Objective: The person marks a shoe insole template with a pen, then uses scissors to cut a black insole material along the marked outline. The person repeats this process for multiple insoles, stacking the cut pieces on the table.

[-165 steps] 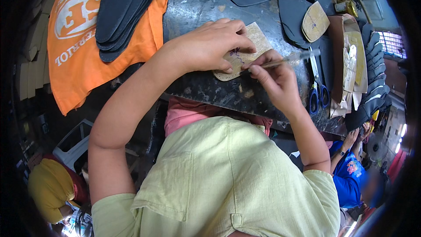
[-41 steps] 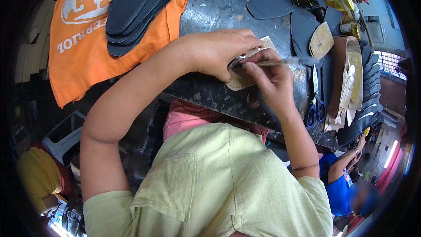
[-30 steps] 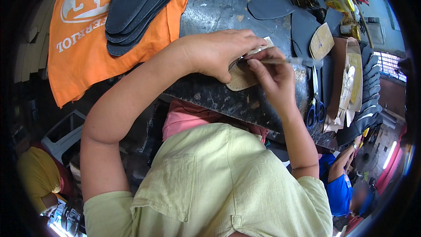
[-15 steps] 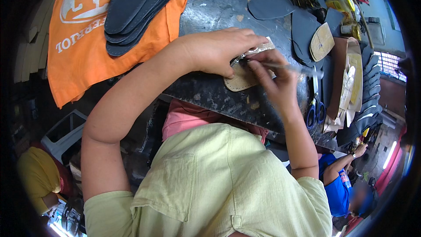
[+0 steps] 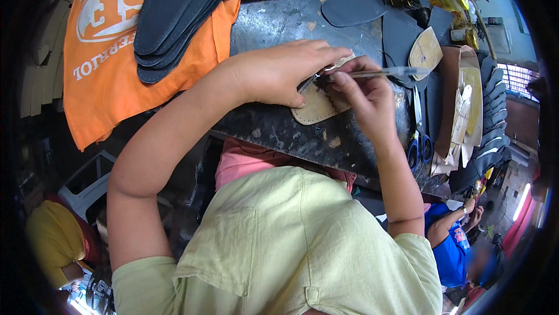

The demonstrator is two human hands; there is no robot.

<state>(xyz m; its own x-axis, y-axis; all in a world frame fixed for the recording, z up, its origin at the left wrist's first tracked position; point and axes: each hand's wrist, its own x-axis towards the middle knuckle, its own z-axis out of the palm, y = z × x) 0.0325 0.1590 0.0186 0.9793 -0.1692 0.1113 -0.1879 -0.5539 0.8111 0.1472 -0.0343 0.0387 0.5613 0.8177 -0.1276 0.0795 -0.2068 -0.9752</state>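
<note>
Broadly, a dark, scuffed worktop (image 5: 279,134) fills the middle, its near edge running just above the person's lap, and everything else is placed from it. Its far left is draped with an orange printed cloth (image 5: 110,64) that hangs over the edge, and on the cloth lies a fanned stack of dark sole-shaped pieces (image 5: 174,15), matte and smooth. Bare worktop lies between that stack and the hands, the only open room; the right end is crowded. There, more dark flat cut-outs (image 5: 355,3) lie at the far side, with a tan oval insole (image 5: 426,53) beside them, a brown box of pale card pieces (image 5: 466,105) at the right edge, and blue-handled scissors (image 5: 418,140) lying just right of the hands. At the worktop's centre rests a tan, stitched-edge leather piece (image 5: 317,108), flat and rounded. The left hand (image 5: 285,70) presses down on it, fingers spread and curled over its far end. The right hand (image 5: 364,96) pinches a clear, slim pen (image 5: 378,72), its tip meeting the piece under the left fingertips. Beyond the worktop's right corner, lower down, another person in a blue shirt (image 5: 448,245) sits.
</note>
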